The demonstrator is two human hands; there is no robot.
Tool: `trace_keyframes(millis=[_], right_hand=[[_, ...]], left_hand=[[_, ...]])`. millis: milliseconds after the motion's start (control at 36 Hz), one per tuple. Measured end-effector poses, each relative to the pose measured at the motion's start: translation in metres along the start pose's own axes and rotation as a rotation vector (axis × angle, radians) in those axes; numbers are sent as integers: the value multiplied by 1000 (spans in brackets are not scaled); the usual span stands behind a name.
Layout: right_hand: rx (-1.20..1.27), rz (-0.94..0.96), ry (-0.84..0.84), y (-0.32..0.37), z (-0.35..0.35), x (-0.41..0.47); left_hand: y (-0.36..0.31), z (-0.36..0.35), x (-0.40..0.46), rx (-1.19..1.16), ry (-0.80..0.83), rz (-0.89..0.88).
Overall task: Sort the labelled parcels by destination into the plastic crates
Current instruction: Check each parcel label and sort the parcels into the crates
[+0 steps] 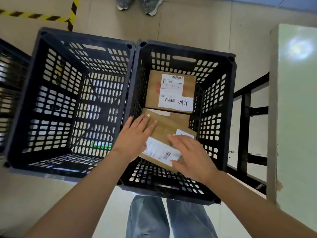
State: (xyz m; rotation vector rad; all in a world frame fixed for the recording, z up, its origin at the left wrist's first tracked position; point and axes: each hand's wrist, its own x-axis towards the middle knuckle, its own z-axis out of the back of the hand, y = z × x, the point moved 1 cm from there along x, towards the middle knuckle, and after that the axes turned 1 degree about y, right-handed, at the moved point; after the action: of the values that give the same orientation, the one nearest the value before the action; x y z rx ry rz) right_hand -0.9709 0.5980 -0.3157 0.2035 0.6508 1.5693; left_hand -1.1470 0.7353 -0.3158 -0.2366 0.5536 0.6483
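Observation:
Two black slotted plastic crates stand side by side on the floor. The left crate (25, 103) holds no parcels that I can see. In the right crate (228, 107) a brown labelled parcel (154, 88) lies at the far end, with a handwritten tag on its white label. Nearer to me lies a second brown parcel (169, 125) with a barcode label. My left hand (135, 134) rests flat on its left side with straight fingers. My right hand (192, 155) lies on its near right corner, fingers spread over the label.
A pale green table (298, 107) with a black frame stands close on the right. Part of another black crate (10, 79) shows at the far left. A person's grey shoes (139, 5) stand beyond the crates, near yellow-black floor tape (41, 16).

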Motion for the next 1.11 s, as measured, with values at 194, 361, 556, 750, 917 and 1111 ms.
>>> trace_keyframes(millis=[194, 361, 556, 750, 917, 1111], right_hand=[[-7, -286, 365, -23, 12, 21], [-34, -205, 473, -19, 15, 25], [-12, -139, 476, -15, 9, 0], [-113, -164, 507, -19, -8, 3], [-262, -150, 486, -12, -36, -7], [-163, -106, 600, -24, -39, -25]], left_hand=[[-7, -14, -24, -39, -10, 33], [-9, -25, -45, -87, -160, 10], [-21, -36, -67, -127, -105, -18], [-28, -37, -52, -182, 27, 12], [-32, -46, -38, -196, 133, 89], [-42, -67, -31, -105, 233, 100]])
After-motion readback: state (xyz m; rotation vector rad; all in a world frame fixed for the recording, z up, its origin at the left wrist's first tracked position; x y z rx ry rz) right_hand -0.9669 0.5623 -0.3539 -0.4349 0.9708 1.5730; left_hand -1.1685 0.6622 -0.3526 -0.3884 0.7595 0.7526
